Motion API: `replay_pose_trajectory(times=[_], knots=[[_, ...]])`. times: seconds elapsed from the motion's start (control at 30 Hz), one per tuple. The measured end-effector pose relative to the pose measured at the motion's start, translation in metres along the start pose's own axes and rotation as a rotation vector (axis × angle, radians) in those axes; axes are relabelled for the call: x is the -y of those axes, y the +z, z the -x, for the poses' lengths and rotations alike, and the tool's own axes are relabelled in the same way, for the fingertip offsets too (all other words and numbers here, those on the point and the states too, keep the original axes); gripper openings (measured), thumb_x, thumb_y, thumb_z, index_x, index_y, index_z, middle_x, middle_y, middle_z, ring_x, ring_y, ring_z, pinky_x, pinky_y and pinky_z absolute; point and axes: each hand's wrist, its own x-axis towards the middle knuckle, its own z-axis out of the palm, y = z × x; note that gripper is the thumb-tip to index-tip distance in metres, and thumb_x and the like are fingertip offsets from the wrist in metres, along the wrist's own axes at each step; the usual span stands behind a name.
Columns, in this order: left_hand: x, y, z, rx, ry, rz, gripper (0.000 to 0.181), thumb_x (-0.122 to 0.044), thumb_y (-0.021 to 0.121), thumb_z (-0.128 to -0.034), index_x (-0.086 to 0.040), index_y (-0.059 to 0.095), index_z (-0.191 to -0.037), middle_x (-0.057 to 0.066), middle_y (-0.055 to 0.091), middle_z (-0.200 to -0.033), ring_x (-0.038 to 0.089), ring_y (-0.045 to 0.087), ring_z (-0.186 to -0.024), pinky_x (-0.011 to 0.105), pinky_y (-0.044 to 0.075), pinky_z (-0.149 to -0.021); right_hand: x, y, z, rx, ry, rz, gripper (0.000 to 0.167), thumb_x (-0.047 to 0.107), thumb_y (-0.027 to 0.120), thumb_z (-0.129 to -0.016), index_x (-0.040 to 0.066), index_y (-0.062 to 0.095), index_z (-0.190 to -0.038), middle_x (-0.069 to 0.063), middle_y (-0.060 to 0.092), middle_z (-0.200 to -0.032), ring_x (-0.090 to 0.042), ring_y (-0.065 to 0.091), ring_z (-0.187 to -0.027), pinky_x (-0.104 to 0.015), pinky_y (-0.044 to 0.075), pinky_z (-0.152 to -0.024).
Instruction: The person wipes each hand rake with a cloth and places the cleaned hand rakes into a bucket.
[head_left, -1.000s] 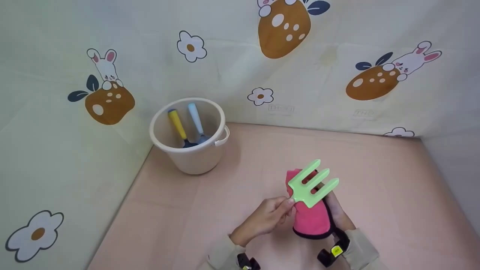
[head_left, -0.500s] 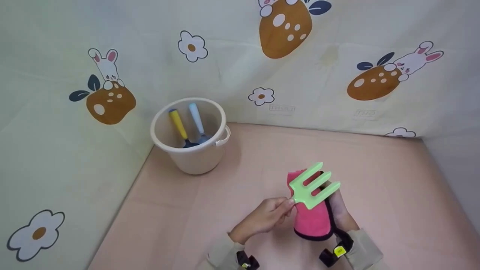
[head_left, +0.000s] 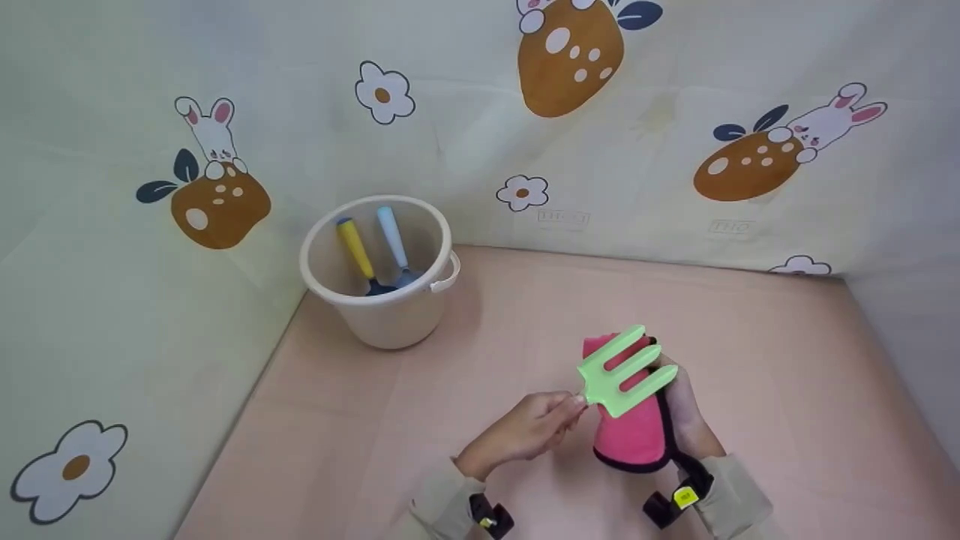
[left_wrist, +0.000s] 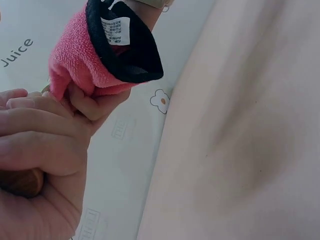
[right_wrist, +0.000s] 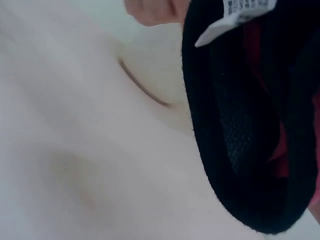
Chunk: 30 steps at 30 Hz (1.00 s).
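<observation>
My left hand (head_left: 525,426) grips a light green three-pronged garden hand fork (head_left: 609,386), prongs pointing up and right. Its brown wooden handle (left_wrist: 24,183) shows inside the curled fingers in the left wrist view. Behind the prongs is a pink terry cloth mitt (head_left: 634,436) with black trim, held by my right hand (head_left: 685,411). In the left wrist view the right fingers (left_wrist: 90,105) pinch the mitt from below, close to the left hand. Its black-edged opening (right_wrist: 205,150) and white label (right_wrist: 235,20) show in the right wrist view. Whether the mitt touches the prongs is unclear.
At the back left of the pink-beige tabletop (head_left: 750,360) stands a cream bucket (head_left: 394,319). Inside it lean a yellow-handled tool (head_left: 354,246) and a tool with a light blue handle (head_left: 391,234). Patterned cloth walls (head_left: 450,142) enclose the back and sides.
The right hand and the mitt have shifted slightly right. The mitt's lower end has swung rightward behind the prongs. The fork has hardly moved and the left hand keeps its grip.
</observation>
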Motion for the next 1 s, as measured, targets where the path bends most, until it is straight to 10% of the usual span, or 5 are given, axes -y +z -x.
replay_pose_trajectory(times=[0.73,1.0], knots=[[0.010,-0.005,0.003,0.014,-0.054,-0.032,0.047,-0.044,0.038,-0.0985,-0.003,0.050,-0.078,-0.007,0.037,-0.055,0.007,0.031,-0.044,0.020,0.023,-0.039,0.026,-0.016,0.008,0.343,-0.112,-0.215,0.041,0.015,0.013,-0.100,0.009,0.054,-0.097,-0.002,0.062,-0.090,-0.014,0.060,-0.084,-0.023,0.049,-0.073],[0.015,-0.007,0.005,0.016,-0.082,-0.028,0.049,-0.044,0.037,-0.0989,0.000,0.050,-0.081,-0.007,0.035,-0.053,0.007,0.028,-0.042,0.020,0.022,-0.037,0.028,-0.015,0.011,0.110,-0.134,-0.025,0.034,0.017,0.021,-0.099,0.017,0.055,-0.096,0.004,0.062,-0.084,-0.009,0.060,-0.077,-0.021,0.048,-0.069]])
